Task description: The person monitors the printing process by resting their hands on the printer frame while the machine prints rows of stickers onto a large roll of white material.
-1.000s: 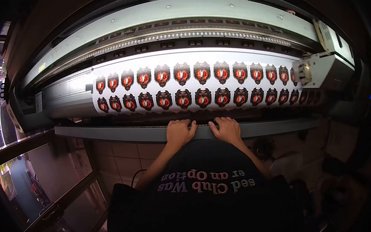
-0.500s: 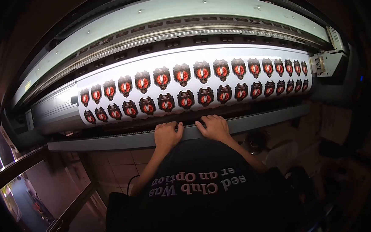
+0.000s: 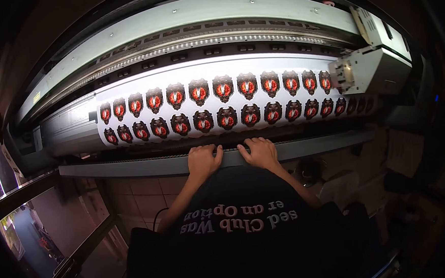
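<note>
A white sheet (image 3: 208, 73) printed with two rows of black and red emblems lies over the platen of a wide printer. The print carriage (image 3: 376, 71) covers part of the sheet's right end. My left hand (image 3: 204, 159) rests on the grey front rail (image 3: 127, 169), its thumb apart from the fingers. To its right, my right hand (image 3: 259, 152) lies on the same rail, fingers bent over the edge and thumb apart. Nothing shows in either hand. Both are just below the sheet's lower edge, near its middle.
The pale printer beam (image 3: 214, 6) crosses the top of the view. At the lower left are a framed glass panel (image 3: 35, 237) and a tiled floor (image 3: 150, 203). A dark rounded object (image 3: 308, 170) is under the rail at the right.
The print carriage has moved left from the right end, now hiding several emblems. The view has shifted slightly. My hands stay on the rail.
</note>
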Tool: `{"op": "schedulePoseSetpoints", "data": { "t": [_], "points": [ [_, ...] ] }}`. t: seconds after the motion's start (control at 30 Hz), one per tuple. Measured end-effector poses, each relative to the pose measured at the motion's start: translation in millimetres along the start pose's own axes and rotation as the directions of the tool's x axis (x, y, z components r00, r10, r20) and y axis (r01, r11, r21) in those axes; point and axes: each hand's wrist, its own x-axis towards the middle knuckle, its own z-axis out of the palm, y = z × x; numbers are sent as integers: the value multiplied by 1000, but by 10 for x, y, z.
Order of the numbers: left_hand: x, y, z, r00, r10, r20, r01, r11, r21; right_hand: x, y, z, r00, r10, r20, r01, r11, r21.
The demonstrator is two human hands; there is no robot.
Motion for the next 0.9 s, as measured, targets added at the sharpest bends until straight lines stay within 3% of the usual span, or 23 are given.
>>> {"op": "schedulePoseSetpoints", "data": {
  "t": [0.3,0.47,0.77,0.9],
  "points": [
    [-7,-26,17,999,-25,27,26,1000,-12,15,-42,-40,997,44,70,-44,999,4],
    [11,3,-31,997,-43,66,42,999,22,-11,13,76,998,-7,-59,6,1000,-11],
    [-29,-38,41,1000,-16,-15,16,999,-30,11,-3,38,991,-51,-125,49,999,-23],
    [-33,-29,23,999,-32,-31,31,999,-31,27,-71,-47,999,-15,-40,13,999,-35]
  ]
}}
